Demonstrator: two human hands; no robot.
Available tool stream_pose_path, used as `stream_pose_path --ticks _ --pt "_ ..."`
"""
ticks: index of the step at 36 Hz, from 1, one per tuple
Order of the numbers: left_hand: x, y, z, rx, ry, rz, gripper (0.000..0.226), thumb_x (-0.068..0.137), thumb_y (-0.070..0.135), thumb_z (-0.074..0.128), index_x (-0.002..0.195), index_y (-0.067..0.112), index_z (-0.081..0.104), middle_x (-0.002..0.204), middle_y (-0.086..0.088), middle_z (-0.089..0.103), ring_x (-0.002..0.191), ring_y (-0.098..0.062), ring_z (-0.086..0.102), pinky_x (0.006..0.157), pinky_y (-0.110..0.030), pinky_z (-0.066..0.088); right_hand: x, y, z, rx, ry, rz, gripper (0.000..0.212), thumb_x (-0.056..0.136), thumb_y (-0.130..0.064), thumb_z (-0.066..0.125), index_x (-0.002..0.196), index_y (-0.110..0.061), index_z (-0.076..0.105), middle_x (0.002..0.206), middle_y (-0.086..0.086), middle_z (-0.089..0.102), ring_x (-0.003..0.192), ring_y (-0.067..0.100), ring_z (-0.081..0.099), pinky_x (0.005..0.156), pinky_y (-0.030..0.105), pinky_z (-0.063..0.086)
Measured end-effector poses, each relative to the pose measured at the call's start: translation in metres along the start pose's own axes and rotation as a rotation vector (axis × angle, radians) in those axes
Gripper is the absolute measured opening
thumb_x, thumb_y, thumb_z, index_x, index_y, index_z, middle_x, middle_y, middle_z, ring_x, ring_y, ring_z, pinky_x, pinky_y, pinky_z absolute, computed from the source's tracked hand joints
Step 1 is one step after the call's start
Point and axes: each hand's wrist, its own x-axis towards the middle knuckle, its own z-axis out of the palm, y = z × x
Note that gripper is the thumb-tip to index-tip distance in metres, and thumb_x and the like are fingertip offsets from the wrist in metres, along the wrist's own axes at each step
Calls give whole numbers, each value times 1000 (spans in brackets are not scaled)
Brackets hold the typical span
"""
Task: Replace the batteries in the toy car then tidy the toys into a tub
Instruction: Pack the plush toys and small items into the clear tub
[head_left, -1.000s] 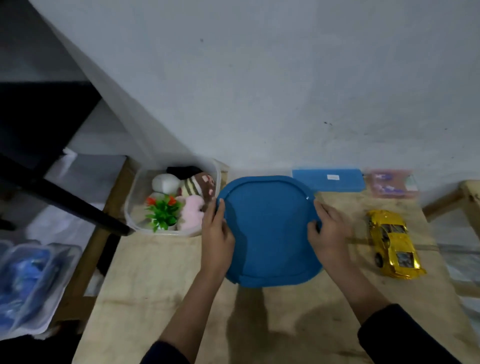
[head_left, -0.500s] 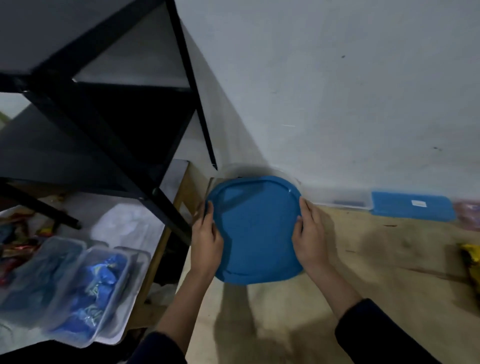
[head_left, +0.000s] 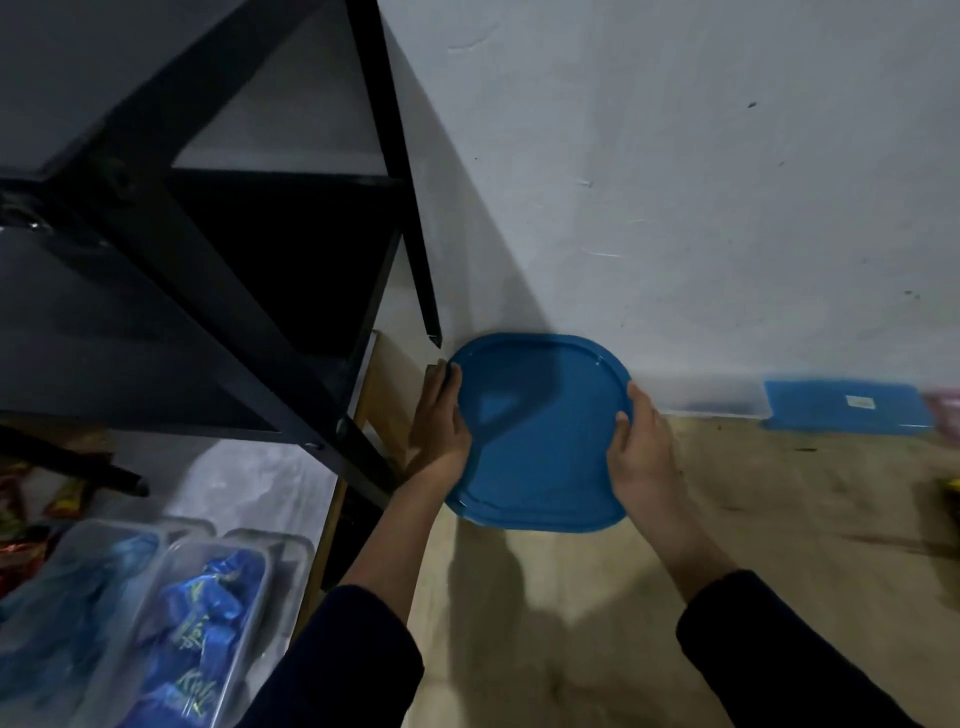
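We hold the blue lid (head_left: 540, 431) with both hands. Our left hand (head_left: 439, 421) grips its left edge, with the fingers curled over the rim. Our right hand (head_left: 641, 447) grips its right edge, with the thumb on top. The two hands are far apart, one on each side of the lid.

The lid sits at the far left corner of the wooden table (head_left: 779, 519), close to the white wall (head_left: 675, 182). We cannot see the tub under it, so we cannot tell if the lid is pressed on all the way. We see only a yellow bit at the right edge of the view, too blurry to tell what it is.

To the right, against the wall, lies a clear box (head_left: 711, 400) and next to it a flat blue box (head_left: 847, 413). A black metal shelf (head_left: 208, 260) stands on the left. Down low on the left are clear tubs with blue packets (head_left: 197, 639) inside. Our sleeves (head_left: 779, 660) are dark.
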Motion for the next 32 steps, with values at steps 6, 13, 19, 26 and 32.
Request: stream_pose_path --ticks 6,13,19,26,32 --pt "5 -8 1 -58 23 22 46 99 4 32 143 16 35 154 -1 26 141 -18 25 106 -19 23 5 -2 0 -29 -15 9 38 98 -18 33 136 -15 38 109 14 58 93 30 55 77 39 47" --pt "5 -5 0 -83 43 -20 45 99 4 32 142 17 36 154 1 27 141 -15 26 102 -16 23 8 -3 -8 -132 -47 -34 30 97 -20 32 126 -18 40 88 10 58 71 24 53 54 30 35" --pt "-6 -1 -2 -210 51 -150 44 99 3 35 141 17 41 151 2 32 139 -15 29 103 -15 22 6 -5 -11 -174 -62 -18 24 96 -21 32 119 -20 39 79 9 56 65 21 52 46 27 30" --pt "-13 1 0 -114 28 -92 50 98 0 30 144 20 34 155 6 22 140 -9 25 102 -10 19 1 -7 -13 -201 -86 -7 16 97 -19 31 111 -15 40 79 10 56 65 24 53 47 31 36" --pt "-14 2 -1 -6 -8 -30 52 98 2 30 147 21 26 157 4 15 144 -12 16 107 -13 17 -2 -15 -17 -333 -122 17 24 100 -19 27 121 -13 38 102 9 54 77 21 48 53 31 32"
